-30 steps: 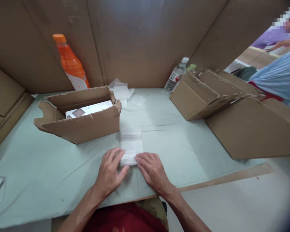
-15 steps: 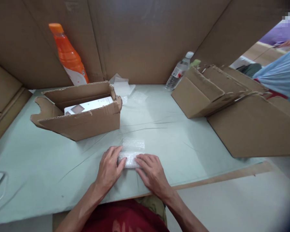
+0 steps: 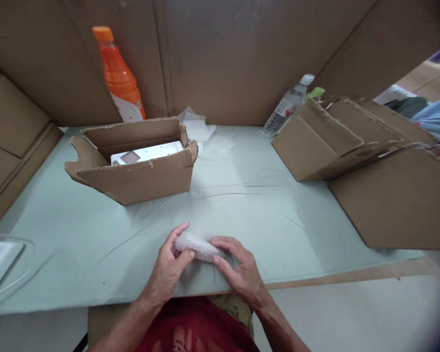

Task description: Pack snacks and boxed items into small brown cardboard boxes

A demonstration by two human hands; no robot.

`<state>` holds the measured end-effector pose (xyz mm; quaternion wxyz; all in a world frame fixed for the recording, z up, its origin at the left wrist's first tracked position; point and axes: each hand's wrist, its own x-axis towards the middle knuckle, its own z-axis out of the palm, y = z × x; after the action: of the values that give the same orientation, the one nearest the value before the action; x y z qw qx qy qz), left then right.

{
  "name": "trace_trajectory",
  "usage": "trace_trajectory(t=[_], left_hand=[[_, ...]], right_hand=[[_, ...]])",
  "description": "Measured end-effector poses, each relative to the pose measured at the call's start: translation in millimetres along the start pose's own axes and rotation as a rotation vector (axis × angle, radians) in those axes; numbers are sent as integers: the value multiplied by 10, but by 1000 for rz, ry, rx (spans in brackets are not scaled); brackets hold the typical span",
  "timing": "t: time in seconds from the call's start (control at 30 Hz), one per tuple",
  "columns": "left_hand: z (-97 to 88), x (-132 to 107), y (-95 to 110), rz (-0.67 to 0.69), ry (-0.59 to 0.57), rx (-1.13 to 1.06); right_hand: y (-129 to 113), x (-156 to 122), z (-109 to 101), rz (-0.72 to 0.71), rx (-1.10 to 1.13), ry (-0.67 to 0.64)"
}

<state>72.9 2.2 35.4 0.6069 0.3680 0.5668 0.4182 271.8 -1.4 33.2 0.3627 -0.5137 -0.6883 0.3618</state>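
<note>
A small roll of bubble wrap (image 3: 198,246) is held between my two hands over the near part of the table; whatever is inside it is hidden. My left hand (image 3: 170,261) grips its left end, with the thumb in front and the fingers behind. At the right end, my right hand (image 3: 238,266) pinches it between thumb and fingers. The roll tilts, its right end lower in the view. Beyond my hands stands an open cardboard box (image 3: 154,185) with a white box (image 3: 150,152) inside.
An orange drink bottle (image 3: 122,80) and loose clear wrapping sheets (image 3: 196,127) are at the back. Cardboard boxes (image 3: 392,195) and a water bottle (image 3: 288,107) stand right. A white device with a cable (image 3: 0,261) lies left. A person's blue sleeve (image 3: 438,120) shows far right.
The loose flap of bubble wrap is now rolled up. My hands have lifted and tilted the roll off the table. The view has shifted, so the table items appear further right.
</note>
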Motion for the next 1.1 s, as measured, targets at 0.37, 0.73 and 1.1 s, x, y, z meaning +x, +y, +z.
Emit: trace_trajectory(t=[0.37, 0.73, 1.1], left_hand=[[-152, -6, 125, 774, 66, 682], [-152, 177, 5, 641, -180, 495], [-580, 160, 128, 883, 159, 502]], right_hand=[[-267, 365, 30, -218, 84, -106], [-295, 421, -121, -266, -137, -211], [-674, 858, -412, -407, -280, -165]])
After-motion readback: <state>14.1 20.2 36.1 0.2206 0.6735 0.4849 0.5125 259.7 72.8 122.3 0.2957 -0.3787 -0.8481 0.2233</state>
